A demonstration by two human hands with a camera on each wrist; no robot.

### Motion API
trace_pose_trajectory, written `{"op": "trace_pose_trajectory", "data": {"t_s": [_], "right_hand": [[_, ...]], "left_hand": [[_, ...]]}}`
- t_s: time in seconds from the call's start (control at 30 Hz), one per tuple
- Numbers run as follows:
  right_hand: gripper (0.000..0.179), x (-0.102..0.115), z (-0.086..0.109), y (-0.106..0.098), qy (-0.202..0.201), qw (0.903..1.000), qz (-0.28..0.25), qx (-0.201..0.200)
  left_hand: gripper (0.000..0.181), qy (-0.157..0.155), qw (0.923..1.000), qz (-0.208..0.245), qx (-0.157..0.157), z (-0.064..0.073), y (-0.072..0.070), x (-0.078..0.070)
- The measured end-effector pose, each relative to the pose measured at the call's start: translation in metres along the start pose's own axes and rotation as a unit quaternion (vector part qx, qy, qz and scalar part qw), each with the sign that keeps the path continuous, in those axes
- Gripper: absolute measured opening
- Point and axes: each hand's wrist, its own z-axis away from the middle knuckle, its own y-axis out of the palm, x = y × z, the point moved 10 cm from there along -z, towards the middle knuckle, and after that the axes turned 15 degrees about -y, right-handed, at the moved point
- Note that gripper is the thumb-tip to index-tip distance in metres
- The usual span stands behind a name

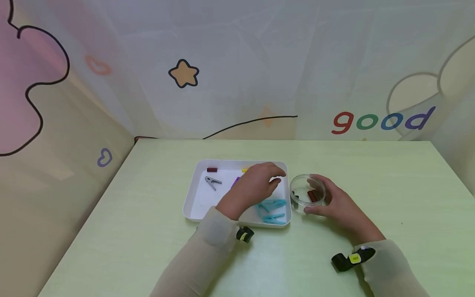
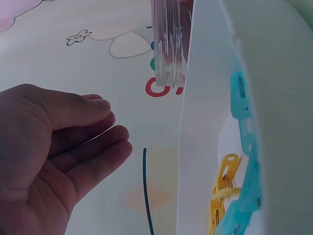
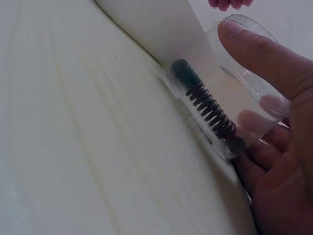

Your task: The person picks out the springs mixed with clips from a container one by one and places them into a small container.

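My right hand (image 1: 335, 202) grips a clear round plastic container (image 3: 220, 66) from its right side, thumb and fingers around the wall. Inside it lie a dark coil spring (image 3: 209, 108), a green coil spring (image 3: 184, 71) and something dark at the end. Over the right part of the white tray (image 1: 194, 202) hovers my left hand (image 1: 256, 181), its fingers loosely bent and nothing between them. Near and below it in the tray are light blue clips (image 1: 273, 204), a yellow clip (image 2: 225, 171) and a purple piece (image 1: 235, 181), partly hidden by the hand.
A grey clip (image 1: 212, 181) and a small dark red spring (image 1: 212, 169) lie in the tray's left half. The container stands close against the tray's right edge. A printed cloth backdrop (image 1: 241, 62) rises behind the pale green table (image 1: 371, 165).
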Motion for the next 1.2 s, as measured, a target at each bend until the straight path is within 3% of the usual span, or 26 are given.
{"op": "trace_pose_trajectory", "data": {"t_s": [0.53,1.2], "right_hand": [[0.097,0.000,0.002,0.001,-0.001,0.9999,0.010,0.001],[0.095,0.004,0.001,-0.002,-0.010,0.9997,0.020,0.000]], "left_hand": [[0.024,-0.046,0.9989,-0.004,-0.002,0.003,-0.009,0.027],[0.026,-0.087,0.9958,0.023,-0.017,0.006,-0.025,0.055]]}}
